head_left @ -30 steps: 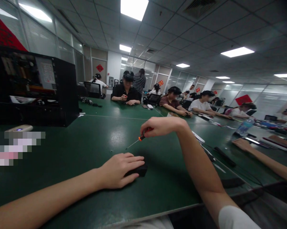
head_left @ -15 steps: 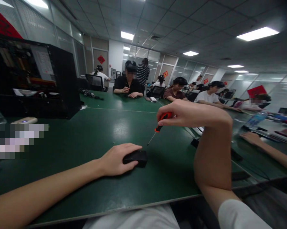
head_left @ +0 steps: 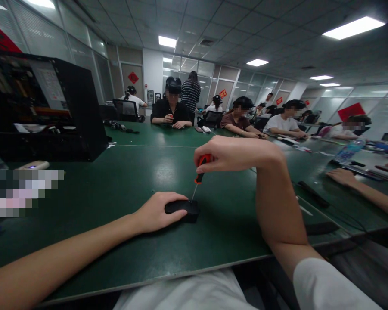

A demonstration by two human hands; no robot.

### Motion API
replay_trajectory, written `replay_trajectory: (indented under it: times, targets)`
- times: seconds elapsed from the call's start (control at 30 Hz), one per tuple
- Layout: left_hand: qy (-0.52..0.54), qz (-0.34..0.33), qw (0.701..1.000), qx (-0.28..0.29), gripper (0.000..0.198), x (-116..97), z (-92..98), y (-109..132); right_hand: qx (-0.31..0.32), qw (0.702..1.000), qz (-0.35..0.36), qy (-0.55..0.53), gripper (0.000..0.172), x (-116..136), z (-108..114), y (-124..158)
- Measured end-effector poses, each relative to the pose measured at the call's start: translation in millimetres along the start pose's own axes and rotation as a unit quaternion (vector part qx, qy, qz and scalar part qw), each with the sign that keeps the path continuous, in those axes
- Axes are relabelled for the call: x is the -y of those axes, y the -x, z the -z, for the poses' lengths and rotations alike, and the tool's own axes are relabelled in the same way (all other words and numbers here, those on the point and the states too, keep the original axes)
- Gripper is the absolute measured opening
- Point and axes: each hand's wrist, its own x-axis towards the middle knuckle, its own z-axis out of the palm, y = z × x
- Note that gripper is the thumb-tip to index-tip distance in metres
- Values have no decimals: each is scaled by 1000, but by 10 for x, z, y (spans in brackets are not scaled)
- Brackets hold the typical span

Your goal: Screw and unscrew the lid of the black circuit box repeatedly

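A small black device [head_left: 184, 209] lies on the green table [head_left: 122, 193] in front of me. My left hand [head_left: 155, 213] curls round its left side and holds it down. My right hand [head_left: 226, 153] hovers above it with the elbow raised, fingers closed on the orange and black handle of a small screwdriver [head_left: 198, 170]. The screwdriver stands nearly upright, and its thin metal tip touches the top of the black device.
A large black open case [head_left: 45, 112] stands at the left, with a white power bank [head_left: 32, 165] before it. Another person's hand [head_left: 342, 176] rests at the right beside black remotes [head_left: 311, 193] and a water bottle [head_left: 349, 150]. Several people sit along the far side.
My right hand rose, swung the screwdriver from slanting to nearly upright and set its tip on the black device. My left hand slid back from covering the device to gripping its left side.
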Motion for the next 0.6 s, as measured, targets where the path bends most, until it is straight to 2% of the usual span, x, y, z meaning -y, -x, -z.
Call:
replay_trajectory:
  times: [0.2, 0.6]
  targets:
    - [-8, -1, 1000, -15, 34, -4, -13, -7, -6, 1000, -24, 10, 30, -43, -1, -20]
    - [-12, 14, 1000, -22, 35, -30, -25, -3, 1, 1000, -8, 0, 29, -47, -10, -74]
